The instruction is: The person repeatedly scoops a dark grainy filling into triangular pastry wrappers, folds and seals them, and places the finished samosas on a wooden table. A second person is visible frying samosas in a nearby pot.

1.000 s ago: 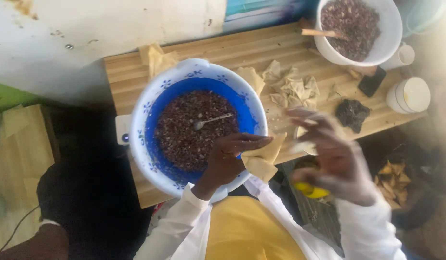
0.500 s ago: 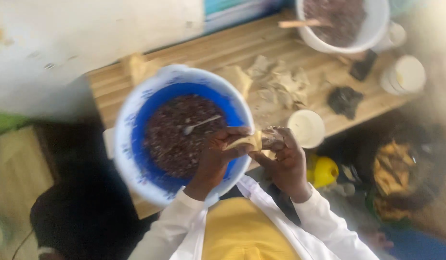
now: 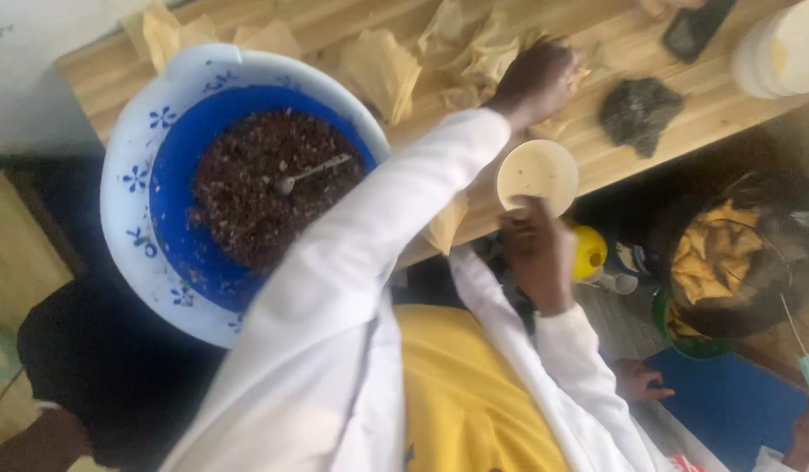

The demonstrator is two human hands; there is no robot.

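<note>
One blue-and-white bowl (image 3: 151,218) at worktop (image 3: 684,114) left end, filled with dark red-brown mix, one spoon (image 3: 310,172) lying in it. One small cream cup (image 3: 537,175) at worktop near edge; contents cannot tell. One pile of pale husks (image 3: 474,61) mid-worktop, more at far left corner. One dark lump (image 3: 639,107) toward right end. Your left hand (image 3: 537,80) reaches across, fingers curled onto husk pile. Your right hand (image 3: 535,253) touches cup's near rim; grip cannot tell. Basket of husks (image 3: 728,262) on floor, right. Yellow bottle (image 3: 588,253) below worktop edge.
</note>
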